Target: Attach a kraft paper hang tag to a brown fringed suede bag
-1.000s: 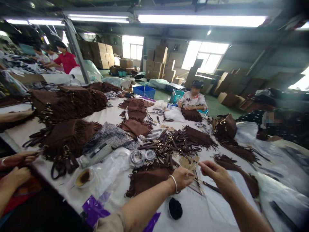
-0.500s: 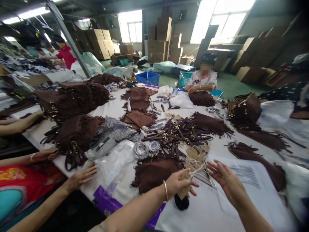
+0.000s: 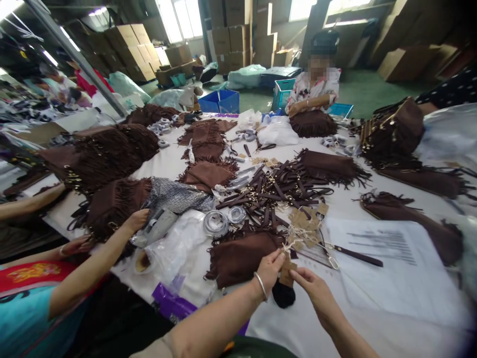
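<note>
Between my two hands is a brown paper hang tag (image 3: 287, 274) with a pale string. My left hand (image 3: 271, 270), with a bangle on the wrist, pinches its upper left side. The thumb and finger of my right hand (image 3: 312, 288) close on its lower right edge. A black round thing (image 3: 283, 295) lies just beneath the tag. Left of my hands rests a brown fringed bag (image 3: 244, 256). Beyond them is a pile of kraft tags (image 3: 303, 223) with tangled strings. A dark wrist strap (image 3: 358, 255) with a metal clip lies to the right.
A heap of dark straps (image 3: 276, 186) fills the table's middle. Printed white sheeting (image 3: 376, 243) lies at right. Clear plastic bags (image 3: 182, 243) and rolled grey cable-like coils (image 3: 216, 223) are at left. A co-worker's hand (image 3: 138, 220) reaches in from the left; another person (image 3: 315, 89) sits opposite.
My right hand has moved left, from open to pinching the tag. The wrist strap now lies on the white sheeting. The co-worker's hand has risen toward the bag at left. My view has tilted down.
</note>
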`<action>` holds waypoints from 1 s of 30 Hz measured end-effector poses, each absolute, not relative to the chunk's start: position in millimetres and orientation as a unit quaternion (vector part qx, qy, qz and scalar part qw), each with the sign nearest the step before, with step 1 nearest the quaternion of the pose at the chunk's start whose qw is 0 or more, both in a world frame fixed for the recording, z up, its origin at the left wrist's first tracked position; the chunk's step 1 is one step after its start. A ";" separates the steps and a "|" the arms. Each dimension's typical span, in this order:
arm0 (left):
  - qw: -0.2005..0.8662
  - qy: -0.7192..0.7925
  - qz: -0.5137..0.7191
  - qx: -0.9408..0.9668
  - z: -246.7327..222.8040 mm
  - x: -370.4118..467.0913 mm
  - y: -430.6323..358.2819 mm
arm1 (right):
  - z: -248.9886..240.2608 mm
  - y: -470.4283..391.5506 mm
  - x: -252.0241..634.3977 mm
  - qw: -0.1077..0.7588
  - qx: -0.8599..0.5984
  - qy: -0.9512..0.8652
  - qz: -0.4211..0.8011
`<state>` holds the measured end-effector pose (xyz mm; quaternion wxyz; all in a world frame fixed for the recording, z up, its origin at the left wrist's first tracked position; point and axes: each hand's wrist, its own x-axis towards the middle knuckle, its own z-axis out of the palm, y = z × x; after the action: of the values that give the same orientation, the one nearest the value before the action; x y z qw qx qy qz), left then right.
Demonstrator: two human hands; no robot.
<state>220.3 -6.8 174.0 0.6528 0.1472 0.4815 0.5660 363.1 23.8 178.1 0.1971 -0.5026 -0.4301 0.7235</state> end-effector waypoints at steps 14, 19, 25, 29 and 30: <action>0.710 0.444 0.536 0.109 148.7 182.7 -16.0 | 212.3 90.3 416.3 0.413 -0.469 -0.115 0.772; 0.682 0.481 0.542 0.103 146.5 165.6 -22.4 | 210.3 130.1 415.1 0.418 -0.477 -0.157 0.757; 0.665 0.495 0.543 0.133 157.6 169.5 -42.6 | 176.3 83.8 378.4 0.122 -0.514 -0.241 0.814; 0.694 0.461 0.523 0.179 163.7 183.2 -90.9 | 151.0 5.3 349.3 0.031 -0.412 -0.202 0.888; 0.704 0.457 0.509 0.193 164.1 185.3 -106.0 | 146.8 -9.1 345.0 0.071 -0.407 -0.180 0.893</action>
<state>185.3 -106.0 164.1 0.7036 0.1929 0.4568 0.5090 345.0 -9.1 146.8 0.0714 -0.4071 -0.1797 0.8927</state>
